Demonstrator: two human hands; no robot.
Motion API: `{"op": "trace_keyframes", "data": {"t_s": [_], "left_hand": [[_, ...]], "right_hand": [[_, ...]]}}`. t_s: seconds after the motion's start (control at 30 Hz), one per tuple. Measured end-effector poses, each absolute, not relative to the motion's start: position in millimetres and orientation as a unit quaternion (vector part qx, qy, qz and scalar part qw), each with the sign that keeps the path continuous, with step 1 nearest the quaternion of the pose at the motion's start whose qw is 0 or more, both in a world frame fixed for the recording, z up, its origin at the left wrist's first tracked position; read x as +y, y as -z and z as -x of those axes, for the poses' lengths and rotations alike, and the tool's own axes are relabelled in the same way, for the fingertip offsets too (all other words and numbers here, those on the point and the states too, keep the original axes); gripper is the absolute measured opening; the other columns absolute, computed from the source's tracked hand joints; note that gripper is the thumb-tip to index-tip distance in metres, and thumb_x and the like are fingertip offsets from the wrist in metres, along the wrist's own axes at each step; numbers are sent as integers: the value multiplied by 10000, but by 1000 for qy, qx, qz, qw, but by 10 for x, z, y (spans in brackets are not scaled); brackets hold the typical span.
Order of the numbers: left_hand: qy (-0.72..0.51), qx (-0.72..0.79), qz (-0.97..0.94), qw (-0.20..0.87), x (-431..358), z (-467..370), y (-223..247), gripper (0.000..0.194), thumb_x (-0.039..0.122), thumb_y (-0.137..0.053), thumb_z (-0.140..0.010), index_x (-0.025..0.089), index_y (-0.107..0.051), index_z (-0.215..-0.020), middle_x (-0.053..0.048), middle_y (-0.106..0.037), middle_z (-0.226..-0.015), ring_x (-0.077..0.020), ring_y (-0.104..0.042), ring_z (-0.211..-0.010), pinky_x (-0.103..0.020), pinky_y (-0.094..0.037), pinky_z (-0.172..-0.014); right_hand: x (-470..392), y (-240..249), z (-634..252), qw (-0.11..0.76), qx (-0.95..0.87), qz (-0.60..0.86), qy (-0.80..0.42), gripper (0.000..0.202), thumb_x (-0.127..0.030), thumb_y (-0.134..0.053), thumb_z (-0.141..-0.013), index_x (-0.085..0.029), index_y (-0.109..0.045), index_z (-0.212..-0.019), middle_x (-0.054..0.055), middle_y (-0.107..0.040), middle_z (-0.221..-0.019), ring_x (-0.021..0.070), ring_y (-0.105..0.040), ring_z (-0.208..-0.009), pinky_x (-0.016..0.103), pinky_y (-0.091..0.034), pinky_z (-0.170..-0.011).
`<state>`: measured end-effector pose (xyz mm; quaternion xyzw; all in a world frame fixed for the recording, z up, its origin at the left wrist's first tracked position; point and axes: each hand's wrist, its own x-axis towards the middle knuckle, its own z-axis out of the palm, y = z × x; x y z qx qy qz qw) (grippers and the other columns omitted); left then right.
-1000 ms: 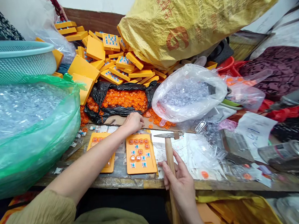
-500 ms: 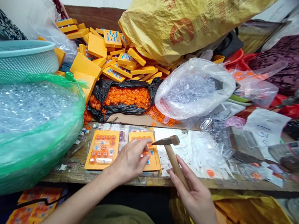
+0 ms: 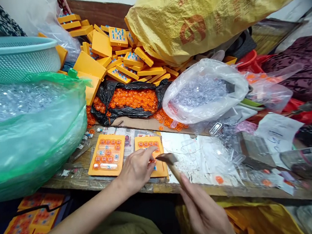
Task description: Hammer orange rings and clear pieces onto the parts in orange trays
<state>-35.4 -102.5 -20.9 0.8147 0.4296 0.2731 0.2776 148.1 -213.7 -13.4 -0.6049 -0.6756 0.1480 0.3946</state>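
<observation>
My right hand (image 3: 205, 214) is wrapped round the wooden handle of a hammer (image 3: 173, 166), blurred by motion. Its narrow head end points left, close to my left fingertips. Over a yellow plastic panel (image 3: 160, 170) with orange ring pieces, my left hand (image 3: 138, 167) is bent with thumb and forefinger near together; what they pinch, if anything, is too small to make out. That hand covers part of the panel. To its left lies a second yellow panel (image 3: 108, 155), set with rows of orange rings and clear pieces.
Behind the panels stands a black bag (image 3: 104, 88) of orange rings. A white bag (image 3: 212, 108) of clear parts is right of it, a green bag (image 3: 51, 140) at left. Yellow cases (image 3: 102, 45) are heaped at the back. Finished-looking panels (image 3: 20, 223) lie lower left.
The hammer head has dropped and tilted toward the right-hand panel, and my right hand has moved down and right. My left hand stays at the panel with little change.
</observation>
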Motion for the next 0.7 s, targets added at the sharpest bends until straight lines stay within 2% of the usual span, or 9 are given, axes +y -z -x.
{"op": "trace_keyframes", "data": {"t_s": [0.1,0.2,0.23,0.3,0.37,0.43,0.6,0.7], "left_hand": [[-293,425,-807,287,-980,373,183,426,104,-591,-769,168,-552,-1189,-68,-700,-918,-198,-667,-829,-335,-554,-775],[-305,415,-814,269,-760,317,106,262,178,-633,-772,159,-644,-1033,-71,-706,-921,-201,-653,-861,-329,-535,-820],[-295,414,-823,255,-645,266,79,209,191,-616,-792,152,-663,-992,-80,-705,-942,-206,-645,-894,-332,-521,-851],[-248,419,-843,227,-381,118,48,205,164,-556,-827,141,-680,-989,-95,-695,-1011,-214,-623,-972,-339,-486,-913],[-202,422,-857,216,-120,-65,58,234,132,-546,-816,142,-685,-1004,-99,-679,-1073,-224,-602,-1026,-342,-464,-939],[-176,416,-864,221,89,-228,99,233,109,-563,-782,150,-703,-964,-94,-687,-1040,-233,-608,-1003,-339,-475,-904],[-134,400,-874,242,324,-334,176,220,83,-524,-746,158,-720,-812,-58,-689,-759,-194,-629,-772,-278,-490,-746],[-126,403,-873,243,369,-253,181,208,96,-503,-745,134,-707,-747,-79,-665,-735,-202,-607,-726,-298,-484,-720]], "right_hand": [[-2135,206,-1510,385,-647,622,-216,431,-187,-550,-873,-301,-570,-1289,24,-677,-1180,204,-682,-1007,258,-557,-850],[-2098,288,-1528,437,-515,695,-249,412,-311,-637,-823,-243,-632,-1229,55,-653,-1221,242,-655,-1057,302,-554,-869],[-2072,309,-1530,458,-463,715,-254,460,-350,-666,-796,-226,-625,-1238,68,-667,-1193,242,-675,-999,303,-572,-815],[-2004,337,-1530,495,-377,732,-280,610,-409,-701,-756,-202,-556,-1311,78,-716,-1029,191,-687,-717,269,-574,-588],[-1936,348,-1531,525,-325,719,-319,738,-440,-715,-739,-191,-461,-1385,35,-709,-793,106,-535,-453,221,-462,-397],[-1888,341,-1534,544,-298,701,-353,802,-450,-728,-729,-192,-404,-1416,-15,-650,-653,66,-411,-386,190,-376,-343],[-1849,297,-1538,575,-268,672,-382,823,-440,-748,-714,-200,-386,-1413,13,-670,-765,47,-397,-408,172,-365,-342],[-1840,299,-1547,577,-267,669,-385,829,-446,-749,-710,-204,-383,-1413,23,-678,-779,49,-405,-403,170,-365,-334]]}}
